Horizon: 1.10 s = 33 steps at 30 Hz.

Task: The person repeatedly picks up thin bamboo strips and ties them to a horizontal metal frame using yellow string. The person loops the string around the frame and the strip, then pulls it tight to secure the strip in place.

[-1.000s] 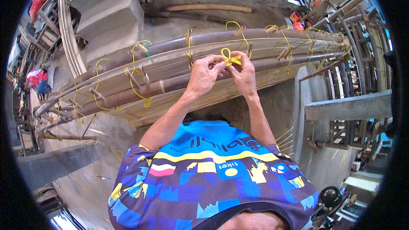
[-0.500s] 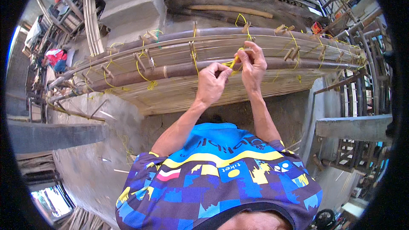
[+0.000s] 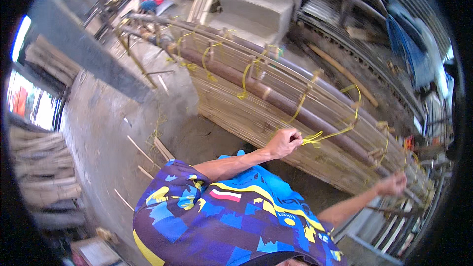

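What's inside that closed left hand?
Yellow cord emerges from the fingertip side of the left hand, with some loose loops and a strand running off to the right. The curled fingers cover whatever part lies inside, so how much cord is gathered there cannot be seen.

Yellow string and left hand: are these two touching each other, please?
Touching: the head view shows the yellow string coming straight out of the pinched left hand.

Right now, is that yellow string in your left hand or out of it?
In it: the left hand is closed on the yellow string, whose thin loops stick out past the curled fingers.
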Motion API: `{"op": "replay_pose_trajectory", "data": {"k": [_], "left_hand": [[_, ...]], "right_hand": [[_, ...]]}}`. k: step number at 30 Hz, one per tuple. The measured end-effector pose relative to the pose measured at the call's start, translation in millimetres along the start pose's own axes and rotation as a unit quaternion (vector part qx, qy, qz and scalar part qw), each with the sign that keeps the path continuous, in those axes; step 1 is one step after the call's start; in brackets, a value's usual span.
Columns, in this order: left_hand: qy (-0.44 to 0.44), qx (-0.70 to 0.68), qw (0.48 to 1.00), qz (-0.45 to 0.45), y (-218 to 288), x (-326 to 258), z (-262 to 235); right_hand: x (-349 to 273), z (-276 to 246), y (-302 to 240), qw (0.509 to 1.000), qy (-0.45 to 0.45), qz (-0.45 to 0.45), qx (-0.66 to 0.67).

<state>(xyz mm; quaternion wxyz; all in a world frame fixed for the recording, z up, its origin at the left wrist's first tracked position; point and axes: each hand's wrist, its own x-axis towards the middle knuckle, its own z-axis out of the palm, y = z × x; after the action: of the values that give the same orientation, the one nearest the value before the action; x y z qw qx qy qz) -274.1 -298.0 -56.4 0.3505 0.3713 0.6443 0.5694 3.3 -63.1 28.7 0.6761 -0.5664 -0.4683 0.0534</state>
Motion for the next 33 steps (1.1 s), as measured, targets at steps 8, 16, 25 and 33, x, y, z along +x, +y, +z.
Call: {"op": "replay_pose_trajectory", "data": {"k": [8,16,25,33], "left_hand": [[-0.126,0.337,0.926,-0.111,-66.0,-43.4,-87.8],[-0.160,0.553,0.808,-0.124,-172.7,-170.7,-244.3],[0.198,0.071,0.943,-0.257,-135.2,-187.7,-360.5],[0.284,-0.225,0.930,-0.070,-58.3,-92.4,-404.5]], "right_hand": [[-74.1,29.8,-49.4,0.922,-0.300,0.109,0.217],[-236.6,91.4,-163.7,0.715,-0.587,0.154,0.347],[-485.7,106.9,-288.4,0.525,-0.827,-0.005,0.202],[-578.6,131.7,-343.2,0.437,-0.864,0.100,0.230]]}}
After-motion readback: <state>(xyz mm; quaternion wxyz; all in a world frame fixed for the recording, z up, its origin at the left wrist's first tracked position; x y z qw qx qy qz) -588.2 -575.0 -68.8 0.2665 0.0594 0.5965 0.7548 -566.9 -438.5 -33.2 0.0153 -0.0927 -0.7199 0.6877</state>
